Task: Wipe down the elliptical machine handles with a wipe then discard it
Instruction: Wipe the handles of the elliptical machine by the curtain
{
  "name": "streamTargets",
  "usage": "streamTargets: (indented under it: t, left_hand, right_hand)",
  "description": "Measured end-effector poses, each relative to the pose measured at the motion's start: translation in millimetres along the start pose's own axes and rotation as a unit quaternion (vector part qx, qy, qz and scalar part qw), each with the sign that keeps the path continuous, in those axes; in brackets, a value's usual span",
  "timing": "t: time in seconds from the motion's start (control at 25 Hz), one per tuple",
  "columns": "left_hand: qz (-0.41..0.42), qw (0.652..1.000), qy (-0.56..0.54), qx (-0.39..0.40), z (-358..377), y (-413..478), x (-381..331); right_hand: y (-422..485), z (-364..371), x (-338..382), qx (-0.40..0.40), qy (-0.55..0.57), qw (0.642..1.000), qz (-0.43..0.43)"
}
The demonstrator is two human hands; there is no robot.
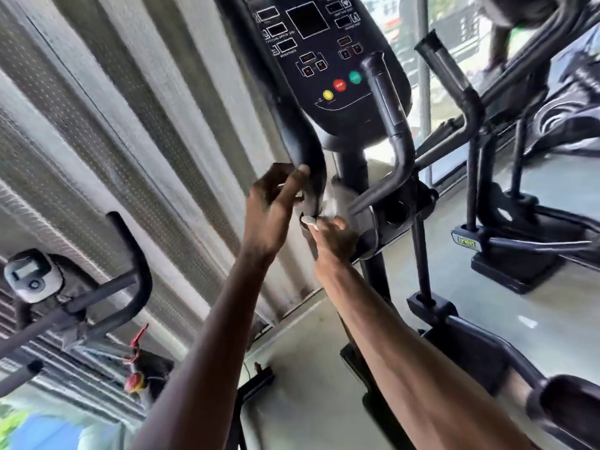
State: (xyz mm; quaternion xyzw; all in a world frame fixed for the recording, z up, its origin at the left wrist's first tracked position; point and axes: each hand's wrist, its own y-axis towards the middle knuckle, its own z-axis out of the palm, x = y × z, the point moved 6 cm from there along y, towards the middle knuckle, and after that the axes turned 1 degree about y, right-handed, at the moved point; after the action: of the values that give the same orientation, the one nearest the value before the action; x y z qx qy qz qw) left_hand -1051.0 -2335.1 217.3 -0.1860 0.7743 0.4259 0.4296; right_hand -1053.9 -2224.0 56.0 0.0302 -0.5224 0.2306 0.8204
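Fingertips (316,224) of right hand (336,238) pinching white wipe (328,203), wrapping it round lower bend of left handle (305,141). Left hand (269,206) curling beside same bend, thumb touching tube; gripping or just steadying, cannot tell through blur. Looks like wiping step, low on first handle. Next move likely needing wipe drawn up tube, then over to right handle (386,102). Left handle's top running out of frame; no bin showing.

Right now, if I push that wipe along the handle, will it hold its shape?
Probably not: the wipe looks thin and crumpled against the handle, so it would likely bunch up. It also seems light, since the right hand holds it with just a fingertip pinch.
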Motion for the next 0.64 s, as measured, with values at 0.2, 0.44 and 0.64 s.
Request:
streamTargets:
  t: [0.2,0.44,0.64]
  left_hand:
    - [0.006,0.999,0.026,0.027,-2,7,5]
    - [-0.097,0.985,-0.140,-0.006,-10,-5,40]
    - [-0.181,0.936,-0.294,-0.072,0,-19,54]
  right_hand:
    - [-44,-8,44,0.012,0.156,0.988,0.017]
    - [-83,-25,102,0.069,0.174,0.975,-0.124]
    - [-118,-38,163,0.088,-0.094,0.856,-0.501]
